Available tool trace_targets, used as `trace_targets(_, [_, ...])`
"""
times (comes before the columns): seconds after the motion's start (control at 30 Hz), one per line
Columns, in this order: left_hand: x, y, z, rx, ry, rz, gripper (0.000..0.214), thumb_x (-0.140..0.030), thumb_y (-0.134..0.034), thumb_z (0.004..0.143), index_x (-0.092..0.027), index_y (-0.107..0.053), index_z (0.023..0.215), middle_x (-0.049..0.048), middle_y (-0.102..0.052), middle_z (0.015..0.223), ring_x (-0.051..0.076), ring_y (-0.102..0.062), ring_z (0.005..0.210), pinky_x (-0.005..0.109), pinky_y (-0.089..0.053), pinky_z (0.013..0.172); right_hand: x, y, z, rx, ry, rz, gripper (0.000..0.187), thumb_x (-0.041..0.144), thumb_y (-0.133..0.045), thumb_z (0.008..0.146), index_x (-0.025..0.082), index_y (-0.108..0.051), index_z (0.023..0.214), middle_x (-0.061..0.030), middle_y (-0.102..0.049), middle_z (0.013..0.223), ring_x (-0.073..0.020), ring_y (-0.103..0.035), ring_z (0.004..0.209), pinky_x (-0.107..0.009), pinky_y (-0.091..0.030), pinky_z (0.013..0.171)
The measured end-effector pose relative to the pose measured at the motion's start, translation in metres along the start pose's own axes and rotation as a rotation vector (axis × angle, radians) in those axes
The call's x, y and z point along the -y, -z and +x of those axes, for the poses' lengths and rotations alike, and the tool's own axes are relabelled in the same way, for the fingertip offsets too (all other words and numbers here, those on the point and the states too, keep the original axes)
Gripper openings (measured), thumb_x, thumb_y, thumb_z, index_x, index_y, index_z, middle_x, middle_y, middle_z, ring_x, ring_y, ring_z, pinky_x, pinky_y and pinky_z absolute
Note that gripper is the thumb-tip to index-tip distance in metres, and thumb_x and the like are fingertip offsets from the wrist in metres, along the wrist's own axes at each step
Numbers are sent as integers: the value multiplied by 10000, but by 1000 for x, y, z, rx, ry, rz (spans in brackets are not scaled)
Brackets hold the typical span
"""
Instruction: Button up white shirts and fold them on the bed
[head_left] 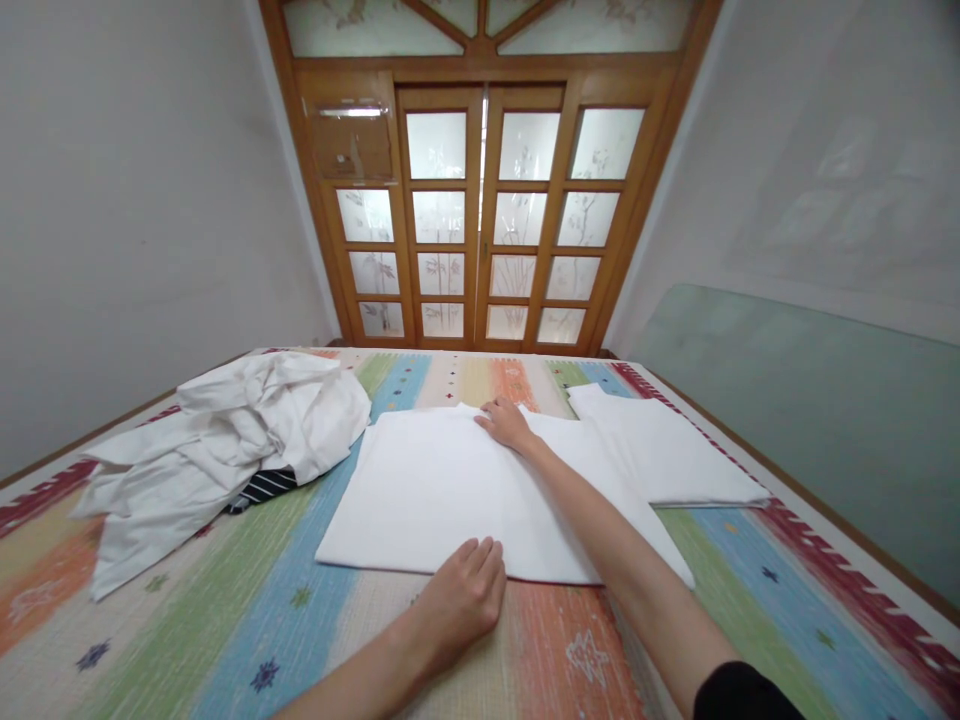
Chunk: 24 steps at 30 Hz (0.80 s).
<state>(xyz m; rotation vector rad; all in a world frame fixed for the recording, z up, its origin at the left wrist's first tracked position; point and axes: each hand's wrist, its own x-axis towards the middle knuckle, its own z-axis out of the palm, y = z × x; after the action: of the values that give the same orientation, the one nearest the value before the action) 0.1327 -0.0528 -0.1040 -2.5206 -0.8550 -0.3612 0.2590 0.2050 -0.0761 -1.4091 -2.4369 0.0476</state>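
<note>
A white folded garment (pixel 420 490) lies flat and smooth in front of me; its exact kind does not show. My left hand (pixel 466 590) is closed at its near edge, fingers curled together on the fabric. Across the garment reaches my right arm, and my right hand (pixel 507 424) is closed on the far edge, with fingers bent over the cloth. The right forearm covers part of the garment's right side. Touching or overlapping it on the right is another folded white garment (pixel 667 450).
A crumpled heap of white cloth (pixel 262 410) lies at left, with a black-and-white striped piece (pixel 268 485) under its edge. Everything rests on a multicoloured striped cover (pixel 225 620). A pale green panel (pixel 810 400) stands along the right side; wooden glazed doors (pixel 480 70) are beyond.
</note>
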Motion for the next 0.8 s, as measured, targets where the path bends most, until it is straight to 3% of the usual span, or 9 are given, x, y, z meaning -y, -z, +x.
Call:
trace_targets(0.3, [31, 21, -39, -2, 90, -65, 234, -49, -405, 912, -107, -599, 1029, 120, -667, 1042, 206, -617, 982, 357, -489, 860, -23, 20, -17, 59, -155, 15, 309, 359, -609, 862, 176, -605, 1110, -117, -657, 1137, -248, -588, 1048, -320, -412, 859])
trace_targets(0.43, [59, 25, -55, 29, 167, -165, 204, -77, -424, 912, -159, -600, 974, 83, -663, 976, 190, -614, 935, 356, -488, 849, -40, 28, -35, 43, -221, 148, 277, 326, -677, 806, 186, -609, 1035, -79, -677, 1079, -209, -616, 973, -274, -432, 799])
trace_targets(0.6, [87, 28, -58, 22, 228, -141, 192, -85, -453, 893, -167, -617, 836, 56, -663, 852, 176, -613, 824, 333, -489, 800, -56, 41, -58, 31, -278, 333, 321, 262, -758, 712, 180, -612, 986, -45, -682, 1005, -177, -624, 897, -250, -450, 765])
trace_targets(0.8, [104, 25, -58, 20, 231, -138, 208, -91, -459, 879, -169, -648, 839, 77, -693, 916, 204, -623, 888, 361, -479, 834, -71, 64, -91, 209, -432, 603, 395, 207, -798, 652, 193, -582, 982, 36, -622, 687, -105, -550, 556, -201, -409, 524])
